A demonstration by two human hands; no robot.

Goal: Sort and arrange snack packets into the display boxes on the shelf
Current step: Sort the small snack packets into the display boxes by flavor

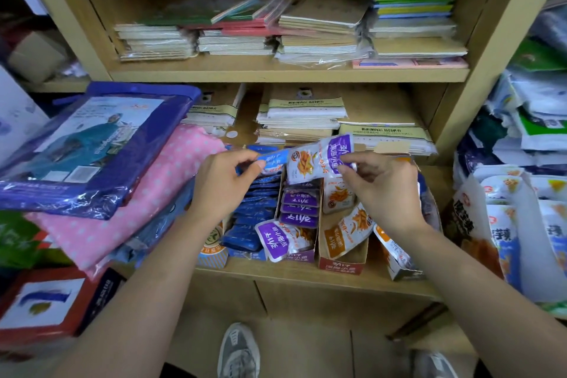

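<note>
My left hand (225, 182) pinches a blue snack packet (274, 160) above the blue display box (247, 253), which holds several blue packets. My right hand (385, 190) pinches a purple and white snack packet (319, 159) above the purple display box (302, 256). That box holds several purple packets, and one purple packet (280, 238) lies tilted over its front. To the right stands an orange display box (342, 262) with orange packets (348, 225) in it. All three boxes sit on the wooden shelf (306, 278).
Pink dotted fabric packs (129, 199) and a blue raincoat pack (92, 144) pile up at the left. Stacks of notebooks (306, 120) fill the shelf behind the boxes and the shelf above. Bagged goods (521, 218) crowd the right. My shoes (239, 350) show below.
</note>
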